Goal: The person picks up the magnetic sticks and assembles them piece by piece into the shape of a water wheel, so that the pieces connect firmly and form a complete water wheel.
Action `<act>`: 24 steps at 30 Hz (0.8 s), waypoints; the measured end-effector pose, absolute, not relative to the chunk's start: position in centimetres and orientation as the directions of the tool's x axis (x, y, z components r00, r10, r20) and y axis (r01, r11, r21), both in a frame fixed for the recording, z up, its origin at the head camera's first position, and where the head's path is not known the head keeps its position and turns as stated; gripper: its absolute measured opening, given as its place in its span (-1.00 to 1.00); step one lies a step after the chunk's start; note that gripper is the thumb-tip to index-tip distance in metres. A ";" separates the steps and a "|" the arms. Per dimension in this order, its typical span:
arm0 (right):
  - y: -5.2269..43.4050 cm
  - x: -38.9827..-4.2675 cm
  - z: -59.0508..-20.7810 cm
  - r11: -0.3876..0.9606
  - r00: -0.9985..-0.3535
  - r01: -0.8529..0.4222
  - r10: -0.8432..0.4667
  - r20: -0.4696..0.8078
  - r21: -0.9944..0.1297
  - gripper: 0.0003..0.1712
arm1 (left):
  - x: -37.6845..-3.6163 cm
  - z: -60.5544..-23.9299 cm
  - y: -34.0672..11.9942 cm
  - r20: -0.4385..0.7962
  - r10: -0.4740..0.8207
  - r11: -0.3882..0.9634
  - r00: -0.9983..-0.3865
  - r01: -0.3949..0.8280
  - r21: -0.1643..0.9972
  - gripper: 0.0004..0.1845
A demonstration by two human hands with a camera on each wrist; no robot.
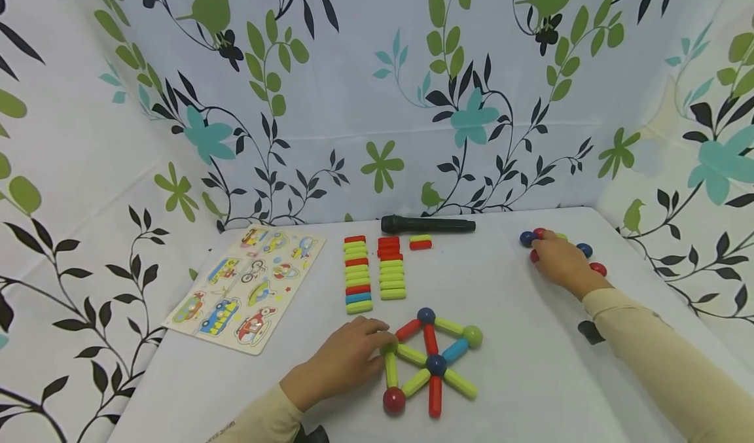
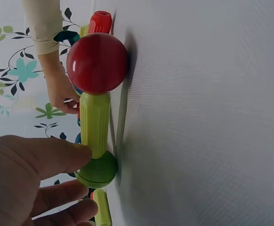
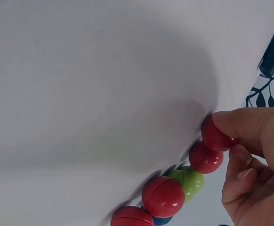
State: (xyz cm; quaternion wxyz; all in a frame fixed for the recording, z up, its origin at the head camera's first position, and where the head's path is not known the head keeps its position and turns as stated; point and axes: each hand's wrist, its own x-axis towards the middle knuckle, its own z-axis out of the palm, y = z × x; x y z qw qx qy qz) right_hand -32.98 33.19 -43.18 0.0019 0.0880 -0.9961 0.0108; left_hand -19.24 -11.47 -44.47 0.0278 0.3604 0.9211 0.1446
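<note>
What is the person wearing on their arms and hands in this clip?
Both arms are in long cream sleeves ending at the wrists. The left hand and right hand are bare: no gloves, rings or watch visible. The left sleeve carries small dark lettering near the cuff, too small to read.

Bright even light, soft shadows; wrist views blurred close up.

— What's under the hands?
— A flat figure of coloured magnetic rods (image 1: 432,358) joined by balls, near the table's front edge.
— And far right?
— Loose red, blue and green balls (image 3: 174,188), clustered.
</note>
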 end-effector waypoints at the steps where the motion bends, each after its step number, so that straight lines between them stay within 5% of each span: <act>1: 33.2 -33.0 -43.1 0.985 -0.985 -0.171 -0.172 0.001 -0.022 -0.57 | -19.3 -44.6 -11.5 0.058 0.676 0.692 -0.734 0.661 0.290 -0.65; 9: 33.8 -32.4 -43.5 0.983 -0.989 -0.149 -0.151 -0.011 -0.103 -0.57 | -19.5 -45.2 -11.1 0.059 0.683 0.684 -0.728 0.665 0.300 -0.66; 15: 32.2 -29.5 -43.0 0.934 -0.968 -0.206 -0.238 -0.076 -0.292 -0.55 | -19.0 -45.0 -11.1 0.061 0.690 0.671 -0.721 0.670 0.317 -0.72; 24: 28.2 -23.2 -42.3 0.733 -0.790 -0.370 -0.572 -0.223 -0.570 -0.60 | -18.4 -45.1 -10.3 0.032 0.738 0.624 -0.674 0.700 0.346 -0.72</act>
